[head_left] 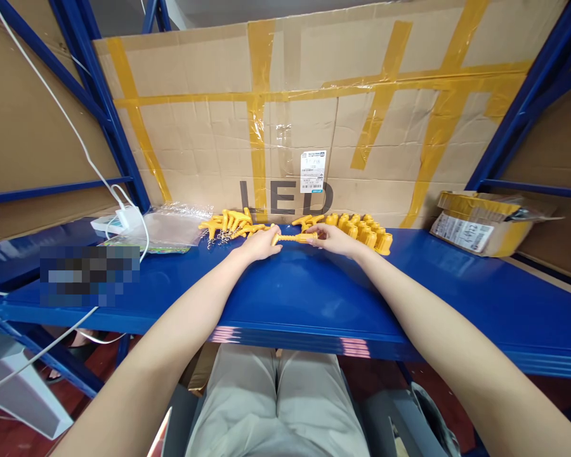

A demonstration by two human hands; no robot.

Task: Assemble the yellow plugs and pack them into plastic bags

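Note:
Both hands hold one slim yellow plastic piece with a ribbed shaft point(292, 238), level just above the blue shelf top. My left hand point(262, 244) is closed around its left end, where a crosswise handle partly shows. My right hand point(334, 238) pinches its thicker right end between thumb and fingers. Beyond my left hand lies a pile of yellow T-shaped pieces point(233, 222), with shiny thin bits about them. A few more yellow T-shaped pieces point(306, 221) lie behind the held one. Yellow ribbed sleeves point(368, 232) stand bunched together to the right of my right hand.
A taped cardboard sheet point(209, 146) marked LED rises behind the blue shelf point(314, 298). At left are clear plastic bags point(171, 228), a white adapter with cable point(131, 218) and a blurred-out item point(90, 273). An opened carton point(478, 225) sits at right.

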